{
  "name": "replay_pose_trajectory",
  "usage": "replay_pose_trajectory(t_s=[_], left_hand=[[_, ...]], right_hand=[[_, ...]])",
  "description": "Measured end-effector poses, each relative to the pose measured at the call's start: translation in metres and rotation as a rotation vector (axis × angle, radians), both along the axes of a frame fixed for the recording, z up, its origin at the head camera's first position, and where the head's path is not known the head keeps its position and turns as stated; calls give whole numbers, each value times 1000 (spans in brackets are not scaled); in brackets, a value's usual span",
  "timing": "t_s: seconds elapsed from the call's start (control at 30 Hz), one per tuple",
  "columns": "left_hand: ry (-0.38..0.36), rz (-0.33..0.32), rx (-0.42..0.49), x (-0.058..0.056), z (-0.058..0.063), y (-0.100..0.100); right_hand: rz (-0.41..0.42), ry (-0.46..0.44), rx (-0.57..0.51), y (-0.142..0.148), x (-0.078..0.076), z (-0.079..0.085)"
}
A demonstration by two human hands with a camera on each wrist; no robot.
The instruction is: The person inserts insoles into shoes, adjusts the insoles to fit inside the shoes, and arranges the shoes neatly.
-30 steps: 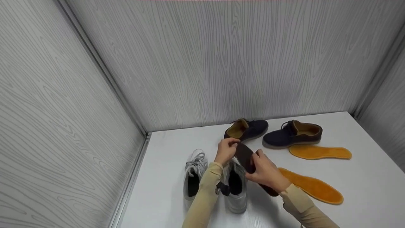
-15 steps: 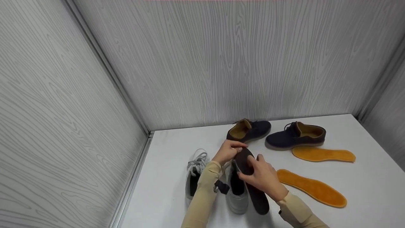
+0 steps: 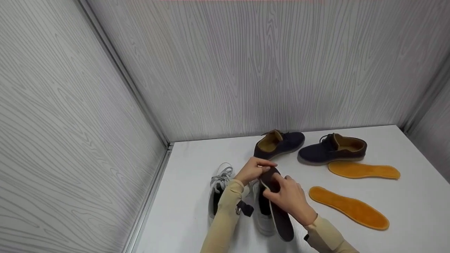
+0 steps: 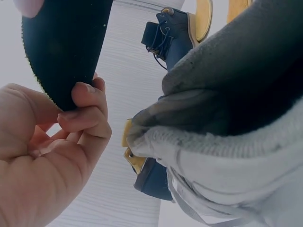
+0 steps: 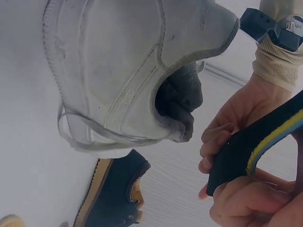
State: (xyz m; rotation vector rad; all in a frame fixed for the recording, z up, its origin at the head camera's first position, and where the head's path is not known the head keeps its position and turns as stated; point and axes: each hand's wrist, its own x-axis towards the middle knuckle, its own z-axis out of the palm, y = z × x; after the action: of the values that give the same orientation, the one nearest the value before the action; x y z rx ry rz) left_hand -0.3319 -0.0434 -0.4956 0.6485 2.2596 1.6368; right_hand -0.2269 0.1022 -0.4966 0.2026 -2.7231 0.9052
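Observation:
A dark insole [image 3: 282, 223] slants over the right-hand white sneaker [image 3: 264, 226], its wide lower end hanging along the shoe's right side. My left hand [image 3: 250, 171] pinches the insole's far tip, and the left wrist view shows thumb and fingers curled at that dark tip [image 4: 66, 52]. Slightly nearer, my right hand [image 3: 291, 198] grips its upper part. In the right wrist view the insole [image 5: 229, 158] bends, showing a yellow and blue edge, between both hands. The sneaker's opening [image 4: 265, 109] is large in the left wrist view, beside the hand.
Another white sneaker [image 3: 222, 181] stands at left, partly behind my left sleeve. Two navy shoes [image 3: 291, 140] [image 3: 318, 153] sit by the back wall. Two orange insoles [image 3: 365, 171] [image 3: 351, 207] lie on the white table at right. Grey wood-patterned panels [image 3: 246, 70] enclose the table.
The dark insole has swung from slanting out to the right to pointing nearer along the sneaker. Both hands keep hold of it; the right hand has moved slightly downward.

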Motion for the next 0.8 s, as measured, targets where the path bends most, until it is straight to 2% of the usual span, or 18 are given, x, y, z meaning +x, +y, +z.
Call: replay_pose_trajectory(t_s=[0.23, 0.33, 0.6, 0.7, 0.8], left_hand=[[-2, 30, 39, 2, -4, -4], [1, 44, 42, 1, -4, -6], [13, 72, 45, -1, 1, -4], [49, 70, 11, -1, 3, 0], [123, 73, -52, -1, 5, 5]], right_hand=[[17, -76, 14, -4, -3, -5], [29, -82, 0, -4, -3, -8], [-34, 43, -37, -3, -3, -13], [-48, 74, -25, -3, -2, -11], [-56, 75, -12, -3, -1, -7]])
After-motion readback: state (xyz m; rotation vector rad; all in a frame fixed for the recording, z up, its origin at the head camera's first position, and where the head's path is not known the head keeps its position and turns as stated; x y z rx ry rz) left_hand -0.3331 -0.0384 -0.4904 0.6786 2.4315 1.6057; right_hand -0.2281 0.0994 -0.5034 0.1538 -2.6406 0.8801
